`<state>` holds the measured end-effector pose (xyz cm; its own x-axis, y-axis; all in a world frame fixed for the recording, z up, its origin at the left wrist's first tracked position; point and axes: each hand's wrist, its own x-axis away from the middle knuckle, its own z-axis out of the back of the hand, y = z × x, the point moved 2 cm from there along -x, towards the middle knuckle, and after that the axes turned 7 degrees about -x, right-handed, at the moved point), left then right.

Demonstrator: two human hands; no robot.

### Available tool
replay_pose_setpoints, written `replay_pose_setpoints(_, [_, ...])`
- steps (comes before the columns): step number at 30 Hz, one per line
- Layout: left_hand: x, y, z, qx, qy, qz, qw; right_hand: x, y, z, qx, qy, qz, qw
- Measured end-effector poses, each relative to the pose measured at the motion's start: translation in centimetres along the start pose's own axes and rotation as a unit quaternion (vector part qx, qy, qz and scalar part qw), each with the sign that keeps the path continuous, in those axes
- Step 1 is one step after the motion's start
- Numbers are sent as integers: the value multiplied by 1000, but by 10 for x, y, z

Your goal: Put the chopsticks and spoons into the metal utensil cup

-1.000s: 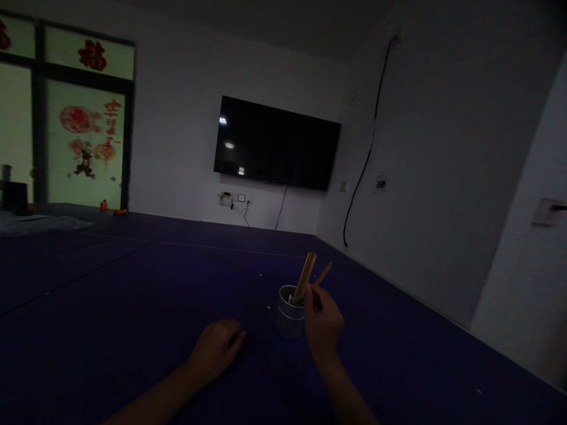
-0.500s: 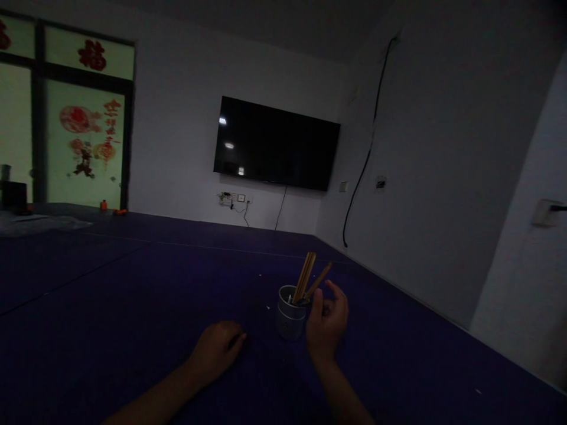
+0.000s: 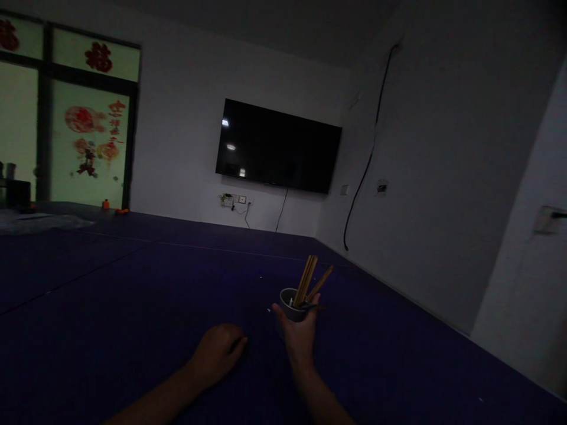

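Cup (image 3: 294, 314): upright on the table (image 3: 177, 283).
Right hand (image 3: 302, 342): fingers spread to the cup's width, wrapped around its near side, holding it.
Left hand (image 3: 217, 354): on the table, left of the cup; fingers curled, too dark to tell how tightly or on what.
Sticks (image 3: 305, 280): in the cup, one leaning right.

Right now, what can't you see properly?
In the head view:
Lower part of the round grey cup: hidden by the right hand.
Lower ends of the straight yellow sticks: hidden inside the cup.
Palm of the left hand: hidden by its back.
Crumpled pale sheet: cut off by the left edge.
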<state>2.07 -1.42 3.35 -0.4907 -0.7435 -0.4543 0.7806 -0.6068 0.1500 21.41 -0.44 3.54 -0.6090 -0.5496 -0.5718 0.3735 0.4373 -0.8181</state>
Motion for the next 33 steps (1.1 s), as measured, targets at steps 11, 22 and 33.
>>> replay_pose_setpoints(11, [0, 0, -1, -4, 4, 3, 1000, -12, 12, 5, 27, -14, -9, 999])
replay_pose_setpoints(22, [0, 1, 2, 1, -6, 14, 1000, 9, -9, -9, -31, -112, 77, 990])
replay_pose_setpoints(33, [1, -1, 2, 5, -8, 6, 1000, -19, -4, 8, 32, -11, 75, 997])
